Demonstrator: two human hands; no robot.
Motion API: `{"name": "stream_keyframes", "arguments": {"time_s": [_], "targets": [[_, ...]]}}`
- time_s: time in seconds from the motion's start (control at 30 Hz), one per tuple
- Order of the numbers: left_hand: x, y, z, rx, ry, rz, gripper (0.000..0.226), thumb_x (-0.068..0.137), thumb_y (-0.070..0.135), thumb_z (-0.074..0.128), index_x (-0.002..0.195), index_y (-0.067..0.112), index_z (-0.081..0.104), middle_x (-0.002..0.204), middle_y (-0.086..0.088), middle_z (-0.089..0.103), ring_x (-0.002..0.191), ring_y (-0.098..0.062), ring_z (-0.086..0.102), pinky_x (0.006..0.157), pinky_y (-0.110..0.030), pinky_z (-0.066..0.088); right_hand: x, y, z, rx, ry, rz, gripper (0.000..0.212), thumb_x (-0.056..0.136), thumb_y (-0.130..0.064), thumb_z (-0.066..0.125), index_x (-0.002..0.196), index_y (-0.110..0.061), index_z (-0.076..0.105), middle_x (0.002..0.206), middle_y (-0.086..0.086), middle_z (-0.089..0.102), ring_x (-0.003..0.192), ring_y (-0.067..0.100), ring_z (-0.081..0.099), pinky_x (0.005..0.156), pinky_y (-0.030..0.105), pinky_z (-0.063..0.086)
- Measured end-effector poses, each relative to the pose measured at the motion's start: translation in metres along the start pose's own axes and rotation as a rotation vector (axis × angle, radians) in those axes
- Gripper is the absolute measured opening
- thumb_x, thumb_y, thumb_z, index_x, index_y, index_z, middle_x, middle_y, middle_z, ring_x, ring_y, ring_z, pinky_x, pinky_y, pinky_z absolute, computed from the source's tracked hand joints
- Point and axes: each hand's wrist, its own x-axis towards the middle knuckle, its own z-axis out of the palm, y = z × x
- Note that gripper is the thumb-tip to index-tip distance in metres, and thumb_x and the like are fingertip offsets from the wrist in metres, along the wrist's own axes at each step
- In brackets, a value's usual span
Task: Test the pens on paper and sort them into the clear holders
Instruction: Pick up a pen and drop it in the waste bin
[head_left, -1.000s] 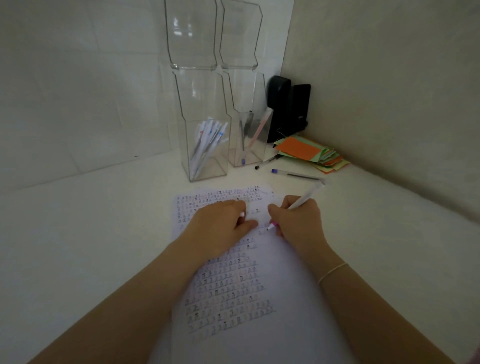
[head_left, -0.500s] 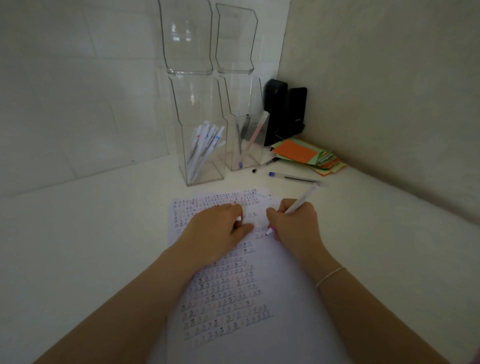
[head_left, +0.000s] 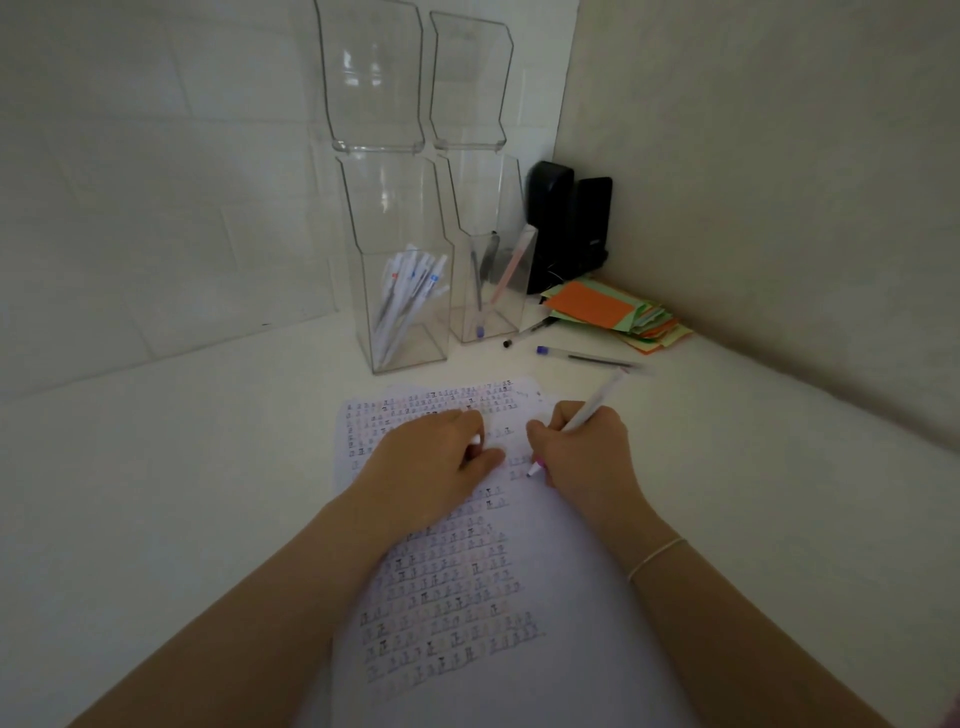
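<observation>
Right hand (head_left: 582, 452) gripped white pen (head_left: 587, 415), left hand (head_left: 431, 457) curled on test sheet (head_left: 467, 571); could've smudged ink.

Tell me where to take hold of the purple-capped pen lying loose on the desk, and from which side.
Pinch the purple-capped pen from above at mid-barrel. It lies flat and nearly crosswise, cap end toward the clear holders, with bare desk on both sides. Probably come in with the right hand, which is nearer, once its pink-tipped pen is put away.
</observation>
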Motion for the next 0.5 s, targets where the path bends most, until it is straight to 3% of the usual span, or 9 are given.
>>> {"name": "stream_keyframes", "arguments": {"time_s": [0.1,0.17,0.23,0.3,0.4,0.5], "targets": [[-0.001,0.002,-0.001,-0.039,0.005,-0.002,0.03,0.094,0.044,0.041,0.08,0.018,0.048,0.069,0.009,0.044,0.065,-0.011,0.047,0.061,-0.028,0.038,-0.001,-0.002,0.002,-0.086,0.029,-0.073,0.043,0.079,-0.001,0.057,0.052,-0.013,0.026,0.047,0.005,0.03,0.047,0.016,0.027,0.046,0.023,0.026],[-0.002,0.001,-0.003,-0.097,-0.011,-0.008,0.029,0.097,0.037,0.035,0.081,0.017,0.05,0.076,0.005,0.048,0.07,-0.012,0.048,0.066,-0.03,0.041,0.001,0.0,-0.001,-0.01,0.034,-0.054,0.041,0.08,-0.007,0.064,0.052,-0.01,0.035,0.045,0.006,0.041,0.044,0.015,0.037,0.048,0.025,0.033],[-0.001,-0.001,-0.004,-0.148,-0.023,0.003,0.025,0.098,0.027,0.034,0.088,0.016,0.055,0.083,0.003,0.049,0.075,-0.011,0.049,0.07,-0.03,0.042,0.001,0.001,-0.008,0.235,0.049,-0.009,0.034,0.081,-0.012,0.07,0.057,-0.001,0.048,0.045,0.006,0.052,0.034,0.01,0.041,0.04,0.022,0.036],[-0.001,-0.004,-0.005,-0.206,0.0,0.018,0.022,0.098,0.023,0.036,0.097,0.019,0.058,0.087,0.008,0.046,0.073,-0.003,0.047,0.067,-0.018,0.037,0.0,-0.002,-0.015,0.445,0.046,0.032,0.029,0.082,-0.014,0.071,0.064,0.003,0.054,0.051,0.01,0.056,0.031,0.011,0.041,0.036,0.02,0.035],[0.0,-0.002,-0.003,-0.247,0.02,0.056,0.024,0.098,0.025,0.04,0.113,0.021,0.058,0.095,0.009,0.047,0.077,0.0,0.049,0.067,-0.009,0.035,-0.002,-0.006,-0.018,0.72,-0.004,0.09,0.022,0.086,-0.011,0.064,0.069,0.003,0.062,0.063,0.012,0.064,0.045,0.017,0.058,0.047,0.027,0.05],[0.002,0.001,-0.003,-0.293,0.052,0.056,0.027,0.097,0.028,0.043,0.117,0.021,0.06,0.102,0.005,0.058,0.087,-0.008,0.055,0.076,-0.016,0.042,-0.002,-0.007,-0.018,1.024,-0.124,0.167,0.035,0.092,-0.008,0.051,0.062,-0.002,0.069,0.067,0.014,0.069,0.059,0.027,0.068,0.06,0.033,0.059]]}}
